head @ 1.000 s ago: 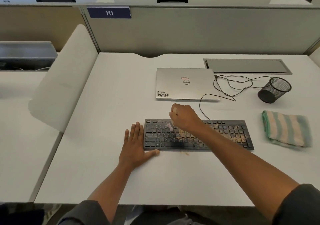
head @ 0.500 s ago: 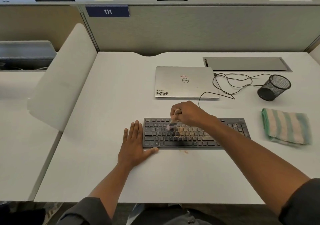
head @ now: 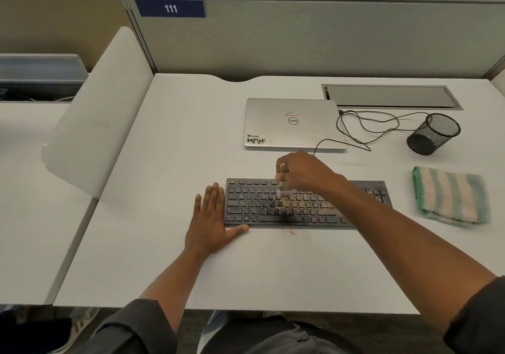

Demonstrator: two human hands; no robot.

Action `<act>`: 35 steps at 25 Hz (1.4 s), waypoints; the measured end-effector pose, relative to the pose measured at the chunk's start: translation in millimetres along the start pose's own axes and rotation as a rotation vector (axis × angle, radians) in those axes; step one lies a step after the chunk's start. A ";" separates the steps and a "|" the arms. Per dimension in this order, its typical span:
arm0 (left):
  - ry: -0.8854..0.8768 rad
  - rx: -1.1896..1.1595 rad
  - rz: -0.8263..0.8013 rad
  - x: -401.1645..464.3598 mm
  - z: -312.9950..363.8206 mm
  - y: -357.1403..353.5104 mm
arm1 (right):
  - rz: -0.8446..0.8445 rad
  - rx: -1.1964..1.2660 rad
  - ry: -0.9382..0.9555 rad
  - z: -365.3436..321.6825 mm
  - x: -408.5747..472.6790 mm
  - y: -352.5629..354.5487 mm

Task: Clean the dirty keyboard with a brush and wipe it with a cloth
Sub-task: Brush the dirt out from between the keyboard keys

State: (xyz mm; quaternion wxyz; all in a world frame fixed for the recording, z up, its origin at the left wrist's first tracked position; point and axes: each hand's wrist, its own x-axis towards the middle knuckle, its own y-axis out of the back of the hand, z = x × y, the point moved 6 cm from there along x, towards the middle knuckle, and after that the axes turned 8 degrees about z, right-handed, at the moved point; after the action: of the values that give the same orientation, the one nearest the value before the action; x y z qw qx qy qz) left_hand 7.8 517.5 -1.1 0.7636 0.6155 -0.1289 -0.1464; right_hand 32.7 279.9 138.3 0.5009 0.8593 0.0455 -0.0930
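On the white desk (head: 169, 217), just in front of the closed silver laptop (head: 292, 124), lies the black keyboard (head: 257, 206), its middle and right-hand keys dusted with tan crumbs while the keys toward its left end look largely bare. Over the keyboard's upper middle rows the right hand (head: 303, 173) curls round a small brush (head: 282, 187), whose pale bristles touch the keys just left of the dirtiest patch. Flat against the keyboard's left edge rests the left hand (head: 210, 220), fingers straight and thumb lying along the front edge, bracing the board. A few crumbs (head: 291, 232) sit on the desk just in front of the keyboard. Right of the keyboard, apart from it, waits the folded striped cloth (head: 451, 196), untouched; behind the cloth a black mesh cup (head: 434, 133) lies tipped, with a black cable (head: 366, 127) looping between it and the laptop. Brushing seems about midway: short, light strokes in one direction, along the gaps between rows, would probably lift grit without driving it under the keys, and the bracing hand should stay firm so the board does not skate.
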 end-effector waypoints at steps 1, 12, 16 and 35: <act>0.000 -0.004 0.003 0.1 -0.2 -0.3 | 0.015 0.009 -0.015 0.9 1.0 1.6; -0.004 -0.027 0.015 -0.2 -0.5 -1.4 | 0.110 -0.252 0.079 5.8 7.6 3.5; -0.007 -0.020 0.021 -0.3 -0.6 -1.6 | 0.241 0.075 -0.068 2.3 0.4 9.9; -0.003 -0.029 0.026 -0.6 1.0 -0.1 | 0.179 0.089 -0.158 9.7 5.9 15.2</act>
State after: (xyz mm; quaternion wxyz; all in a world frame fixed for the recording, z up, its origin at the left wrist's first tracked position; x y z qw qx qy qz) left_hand 6.9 516.9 -0.9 0.7742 0.6023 -0.1358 -0.1394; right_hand 39.9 263.9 145.4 0.4706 0.8713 -0.0751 -0.1172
